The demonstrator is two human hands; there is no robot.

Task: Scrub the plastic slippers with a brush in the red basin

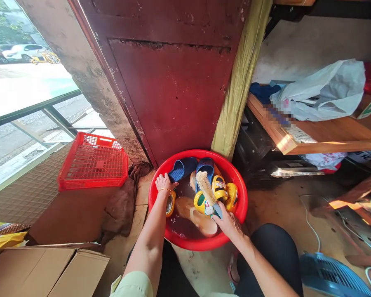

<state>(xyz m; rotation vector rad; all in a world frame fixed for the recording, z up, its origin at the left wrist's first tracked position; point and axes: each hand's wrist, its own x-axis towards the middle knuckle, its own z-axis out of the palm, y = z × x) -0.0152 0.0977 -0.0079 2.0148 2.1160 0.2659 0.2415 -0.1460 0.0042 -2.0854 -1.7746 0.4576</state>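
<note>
A red basin (241, 216) of murky water holds several slippers. At its left side, my left hand (165, 183) is closed on the heel end of a blue slipper (183, 168). My right hand (228, 222) grips the grey-blue handle of a scrub brush (205, 186), its pale bristles over the slippers. Another blue slipper (205, 166) leans at the back of the basin. Yellow cartoon slippers (219, 187) crowd the right side near the brush. A beige slipper (204, 222) lies partly under water at the front, and a yellow-edged shoe (170, 204) is below my left wrist.
Behind the basin stand a dark red door (173, 95) and a yellowish curtain (239, 82). A red plastic crate (94, 163) and cardboard boxes (31, 270) are at left. On the right are a wooden shelf (327, 138) with bags and a blue fan (332, 274) on the floor.
</note>
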